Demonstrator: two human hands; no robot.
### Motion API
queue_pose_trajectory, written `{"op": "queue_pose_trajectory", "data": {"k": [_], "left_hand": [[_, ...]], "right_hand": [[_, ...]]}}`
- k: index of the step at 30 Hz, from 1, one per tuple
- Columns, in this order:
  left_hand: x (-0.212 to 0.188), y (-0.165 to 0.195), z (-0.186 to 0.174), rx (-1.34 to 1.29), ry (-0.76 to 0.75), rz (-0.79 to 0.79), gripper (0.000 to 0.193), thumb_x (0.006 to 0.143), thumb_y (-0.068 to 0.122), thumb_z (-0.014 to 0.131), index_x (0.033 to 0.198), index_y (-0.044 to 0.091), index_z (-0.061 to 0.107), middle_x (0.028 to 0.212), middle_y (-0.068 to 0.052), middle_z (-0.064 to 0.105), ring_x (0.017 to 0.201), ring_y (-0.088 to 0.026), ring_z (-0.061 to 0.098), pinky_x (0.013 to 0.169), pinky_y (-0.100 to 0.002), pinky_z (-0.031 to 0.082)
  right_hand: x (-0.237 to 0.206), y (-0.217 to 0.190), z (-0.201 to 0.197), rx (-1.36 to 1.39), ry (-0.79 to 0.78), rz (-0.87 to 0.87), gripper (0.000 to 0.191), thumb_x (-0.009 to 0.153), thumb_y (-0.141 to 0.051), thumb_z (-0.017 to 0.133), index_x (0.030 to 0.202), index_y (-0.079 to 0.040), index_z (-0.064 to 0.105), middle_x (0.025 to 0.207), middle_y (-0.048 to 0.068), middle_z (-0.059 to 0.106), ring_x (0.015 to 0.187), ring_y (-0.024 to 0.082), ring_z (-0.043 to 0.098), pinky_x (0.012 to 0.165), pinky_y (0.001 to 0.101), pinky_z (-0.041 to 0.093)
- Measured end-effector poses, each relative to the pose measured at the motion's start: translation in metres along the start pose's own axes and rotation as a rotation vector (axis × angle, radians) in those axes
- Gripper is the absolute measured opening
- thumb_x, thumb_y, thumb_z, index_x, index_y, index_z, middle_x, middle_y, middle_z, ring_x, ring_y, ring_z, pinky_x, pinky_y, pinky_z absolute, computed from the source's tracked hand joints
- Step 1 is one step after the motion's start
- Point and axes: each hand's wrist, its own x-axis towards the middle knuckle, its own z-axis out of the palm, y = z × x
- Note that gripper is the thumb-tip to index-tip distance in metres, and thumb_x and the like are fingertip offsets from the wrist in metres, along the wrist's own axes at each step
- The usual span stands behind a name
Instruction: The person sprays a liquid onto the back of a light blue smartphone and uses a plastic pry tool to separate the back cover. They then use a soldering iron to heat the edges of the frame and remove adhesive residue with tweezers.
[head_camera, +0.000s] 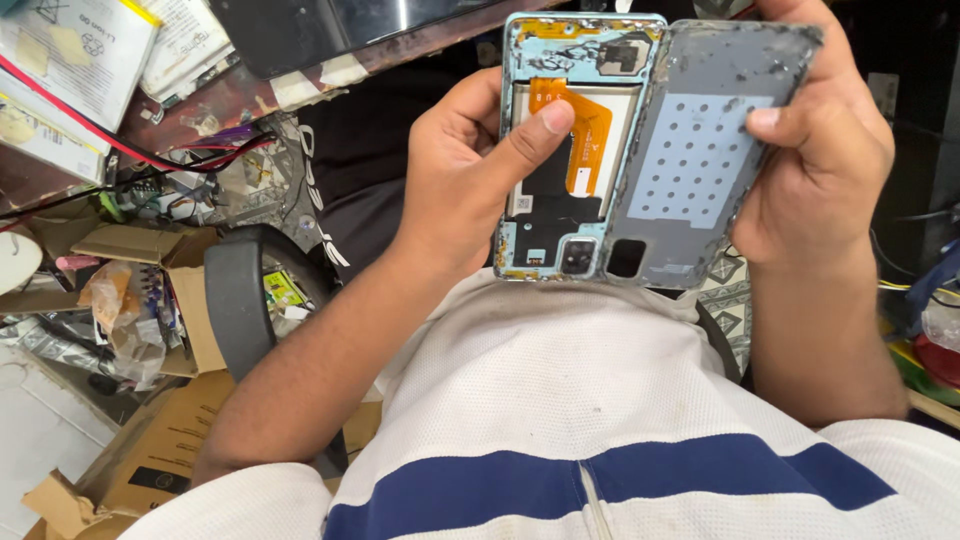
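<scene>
Held above the lap, an opened phone (560, 150) is gripped by the left hand (465, 175), thumb on its orange ribbon cable (585, 120), while the right hand (815, 140) grasps the hinged-away back cover (700, 160); pulling wider could perhaps tear any cable joining them.

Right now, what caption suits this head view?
Left hand holds an opened phone; right hand holds its grey back cover.

The opened phone (560, 150) stands upright, light-blue frame bared, an orange flex cable across its middle. Its grey back cover (700, 160) leans just beside it, dotted inside.
</scene>
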Motion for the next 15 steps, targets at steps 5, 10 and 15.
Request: {"op": "queue_pose_trajectory", "data": {"k": [5, 10, 15], "left_hand": [[0.005, -0.013, -0.001, -0.097, -0.066, -0.025, 0.026, 0.118, 0.021, 0.060, 0.132, -0.001, 0.058, 0.125, -0.008, 0.068, 0.117, -0.011, 0.063, 0.107, -0.027, 0.051], [0.007, -0.021, -0.001, -0.111, -0.040, -0.066, 0.031, 0.116, 0.026, 0.055, 0.136, 0.002, 0.054, 0.128, -0.008, 0.065, 0.120, -0.012, 0.062, 0.108, -0.029, 0.052], [0.004, -0.015, 0.000, -0.034, -0.098, -0.078, 0.034, 0.117, 0.032, 0.055, 0.132, 0.001, 0.057, 0.119, -0.008, 0.068, 0.113, -0.012, 0.065, 0.103, -0.029, 0.054]], "right_hand": [[0.004, 0.008, -0.004, -0.221, -0.120, -0.031, 0.032, 0.112, -0.006, 0.065, 0.141, -0.001, 0.053, 0.123, 0.009, 0.066, 0.108, 0.015, 0.067, 0.103, 0.0292, 0.058], [0.001, 0.019, -0.016, -0.173, -0.099, 0.074, 0.032, 0.111, -0.010, 0.074, 0.134, 0.000, 0.054, 0.122, 0.010, 0.069, 0.109, 0.016, 0.068, 0.100, 0.0296, 0.057], [0.007, 0.032, -0.016, 0.144, -0.269, 0.269, 0.024, 0.115, -0.010, 0.071, 0.128, 0.001, 0.053, 0.124, 0.013, 0.070, 0.114, 0.018, 0.070, 0.105, 0.0313, 0.057]]}}
